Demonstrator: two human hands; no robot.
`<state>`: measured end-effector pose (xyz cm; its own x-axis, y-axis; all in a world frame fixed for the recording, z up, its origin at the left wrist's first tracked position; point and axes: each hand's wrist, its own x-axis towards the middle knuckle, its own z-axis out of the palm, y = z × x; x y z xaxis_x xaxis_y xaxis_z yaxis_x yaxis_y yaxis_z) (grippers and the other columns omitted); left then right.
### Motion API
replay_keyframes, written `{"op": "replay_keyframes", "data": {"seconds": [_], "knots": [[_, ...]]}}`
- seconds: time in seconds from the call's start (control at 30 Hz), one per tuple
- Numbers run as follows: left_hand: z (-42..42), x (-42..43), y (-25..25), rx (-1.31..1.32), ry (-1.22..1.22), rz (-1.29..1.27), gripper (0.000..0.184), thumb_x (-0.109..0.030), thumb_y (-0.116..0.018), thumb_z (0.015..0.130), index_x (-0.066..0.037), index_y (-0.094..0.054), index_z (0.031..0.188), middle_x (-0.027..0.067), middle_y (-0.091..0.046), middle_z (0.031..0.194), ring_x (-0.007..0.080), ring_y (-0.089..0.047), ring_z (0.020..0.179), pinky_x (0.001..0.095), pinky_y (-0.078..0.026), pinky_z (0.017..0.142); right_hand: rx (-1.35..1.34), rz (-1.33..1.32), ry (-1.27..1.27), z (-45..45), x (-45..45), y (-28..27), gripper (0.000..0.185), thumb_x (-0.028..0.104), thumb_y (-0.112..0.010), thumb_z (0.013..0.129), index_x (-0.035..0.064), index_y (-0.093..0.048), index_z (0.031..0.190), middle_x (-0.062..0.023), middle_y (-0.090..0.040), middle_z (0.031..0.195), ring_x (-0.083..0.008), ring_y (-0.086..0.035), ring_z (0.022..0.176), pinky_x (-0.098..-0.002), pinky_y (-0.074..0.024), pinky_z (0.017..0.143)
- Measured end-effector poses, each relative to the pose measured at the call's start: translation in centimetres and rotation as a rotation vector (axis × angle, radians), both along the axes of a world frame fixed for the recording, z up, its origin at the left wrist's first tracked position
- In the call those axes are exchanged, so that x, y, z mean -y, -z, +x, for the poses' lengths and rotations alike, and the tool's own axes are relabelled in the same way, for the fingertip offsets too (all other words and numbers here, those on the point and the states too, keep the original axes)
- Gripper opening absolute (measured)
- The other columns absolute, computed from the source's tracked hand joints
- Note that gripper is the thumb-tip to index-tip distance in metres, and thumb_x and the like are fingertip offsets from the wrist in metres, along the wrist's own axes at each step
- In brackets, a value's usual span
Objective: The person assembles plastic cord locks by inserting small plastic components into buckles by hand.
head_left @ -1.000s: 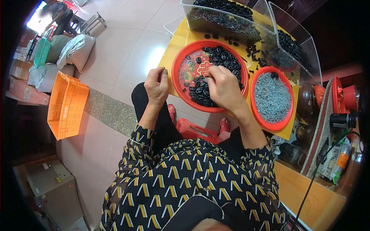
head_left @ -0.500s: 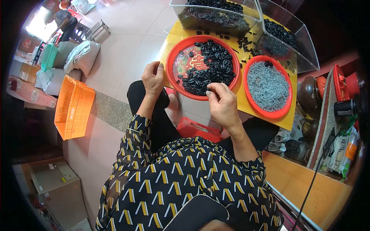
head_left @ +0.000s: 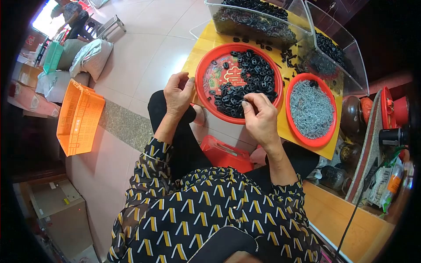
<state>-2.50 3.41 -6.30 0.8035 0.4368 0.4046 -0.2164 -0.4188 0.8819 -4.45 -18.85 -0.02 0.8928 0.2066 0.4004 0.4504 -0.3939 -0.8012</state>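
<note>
A round red tray (head_left: 200, 94) holds many small black two-holed pieces (head_left: 256, 70), heaped along its right and lower sides. My left hand (head_left: 178, 94) is at the tray's left edge, thumb and fingertips pinched; what they hold, if anything, is too small to name. Over the tray's lower right rim, my right hand (head_left: 262, 117) is closed in a pinch beside the black pieces, and its fingertips hide what is between them. To the right, a smaller red tray (head_left: 315, 142) holds many small grey metal-looking parts (head_left: 310, 109).
Clear plastic bins (head_left: 256, 27) of black parts stand at the back of the yellow table (head_left: 279, 133). A red stool (head_left: 226, 153) is between the knees. An orange crate (head_left: 81, 118) and sacks (head_left: 93, 57) stand left; a person (head_left: 72, 17) is far off at upper left.
My right hand has moved from over the tray's middle down to its lower right rim. My left hand remains pinched beside the tray. The camera view has shifted slightly.
</note>
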Motion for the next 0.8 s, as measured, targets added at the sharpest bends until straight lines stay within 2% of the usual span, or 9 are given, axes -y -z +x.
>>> {"op": "replay_keyframes", "data": {"seconds": [0.07, 0.17, 0.23, 0.27, 0.3, 0.37, 0.57, 0.7, 0.8], "knots": [[0.0, -0.2, -0.6, -0.045, 0.06, -0.073, 0.018, -0.008, -0.063, 0.075, 0.002, -0.057, 0.088, 0.0058, -0.057, 0.074, 0.0087, -0.053, 0.063, 0.0219, -0.045, 0.057, 0.002, 0.021, 0.022, 0.3, 0.3, 0.1, 0.011, -0.002, -0.056, 0.072, -0.0009, -0.055, 0.083, -0.0148, -0.055, 0.077, -0.0308, -0.055, 0.069, -0.0343, -0.0445, 0.06], [0.0, 0.0, -3.7, -0.049, 0.182, 0.097, 0.019, -0.004, -0.064, 0.07, 0.001, -0.058, 0.087, 0.0078, -0.057, 0.079, 0.0141, -0.055, 0.07, 0.0257, -0.045, 0.061, -0.01, 0.041, 0.014, 0.7, 0.8, 0.3, 0.011, -0.002, -0.056, 0.072, -0.0009, -0.055, 0.083, -0.0149, -0.055, 0.077, -0.0311, -0.055, 0.069, -0.0347, -0.0445, 0.061], [0.1, 0.9, -6.2, 0.104, 0.393, 0.611, 0.021, 0.0, -0.064, 0.065, -0.001, -0.059, 0.086, 0.0101, -0.057, 0.083, 0.0224, -0.055, 0.078, 0.0308, -0.045, 0.068, 0.012, 0.034, -0.006, 1.2, 1.0, 0.4, 0.012, -0.002, -0.056, 0.072, -0.001, -0.055, 0.083, -0.0151, -0.055, 0.077, -0.0313, -0.055, 0.069, -0.0349, -0.0445, 0.061], [0.2, 1.4, -6.4, 0.042, 0.472, 0.588, 0.022, 0.002, -0.061, 0.062, -0.003, -0.06, 0.083, 0.0109, -0.057, 0.081, 0.0286, -0.053, 0.081, 0.0353, -0.044, 0.072, 0.034, 0.022, -0.026, 1.5, 1.1, 0.4, 0.012, -0.003, -0.056, 0.072, -0.0011, -0.055, 0.084, -0.0153, -0.055, 0.077, -0.0316, -0.055, 0.069, -0.035, -0.0445, 0.061], [0.4, 1.4, -6.5, 0.041, 0.47, 0.588, 0.022, 0.002, -0.061, 0.062, -0.003, -0.06, 0.083, 0.0109, -0.057, 0.081, 0.0286, -0.053, 0.081, 0.0353, -0.044, 0.072, 0.034, 0.023, -0.029, 1.7, 1.1, 0.4, 0.012, -0.003, -0.056, 0.072, -0.0011, -0.055, 0.084, -0.0153, -0.055, 0.077, -0.0316, -0.055, 0.069, -0.035, -0.0445, 0.061], [1.0, 1.4, -6.5, -0.023, 0.547, 0.868, 0.023, 0.002, -0.058, 0.061, -0.004, -0.061, 0.082, 0.0102, -0.056, 0.078, 0.0286, -0.053, 0.077, 0.0361, -0.043, 0.069, 0.061, 0.005, -0.065, 2.2, 1.1, 0.0, 0.013, -0.003, -0.056, 0.071, -0.0013, -0.055, 0.084, -0.0157, -0.055, 0.077, -0.0322, -0.055, 0.069, -0.0352, -0.0444, 0.06], [2.0, 1.0, -7.1, -0.188, 0.47, 0.917, 0.015, 0.001, -0.057, 0.063, -0.005, -0.062, 0.076, 0.0095, -0.055, 0.076, 0.0277, -0.051, 0.078, 0.0356, -0.042, 0.071, 0.094, 0.013, -0.112, 3.4, 1.5, 0.2, 0.013, -0.004, -0.055, 0.071, -0.0019, -0.054, 0.084, -0.0163, -0.054, 0.077, -0.0325, -0.055, 0.068, -0.0352, -0.0444, 0.059], [3.0, 1.7, -7.7, -0.259, 0.627, 1.207, 0.005, -0.009, -0.057, 0.066, -0.008, -0.061, 0.069, 0.0072, -0.055, 0.075, 0.0239, -0.052, 0.077, 0.0333, -0.041, 0.071, 0.071, 0.022, -0.132, 3.9, 1.3, -0.1, 0.013, -0.005, -0.055, 0.071, -0.002, -0.054, 0.084, -0.0162, -0.054, 0.077, -0.0324, -0.055, 0.067, -0.0353, -0.0444, 0.059], [4.0, 2.6, -7.4, -0.275, 0.71, 1.355, 0.009, -0.015, -0.055, 0.068, -0.008, -0.061, 0.066, 0.0067, -0.057, 0.076, 0.022, -0.053, 0.077, 0.0328, -0.04, 0.071, 0.063, 0.047, -0.161, 4.3, 1.1, -0.3, 0.012, -0.004, -0.056, 0.072, -0.002, -0.054, 0.083, -0.0161, -0.054, 0.077, -0.0324, -0.055, 0.067, -0.0346, -0.0447, 0.058]]}}
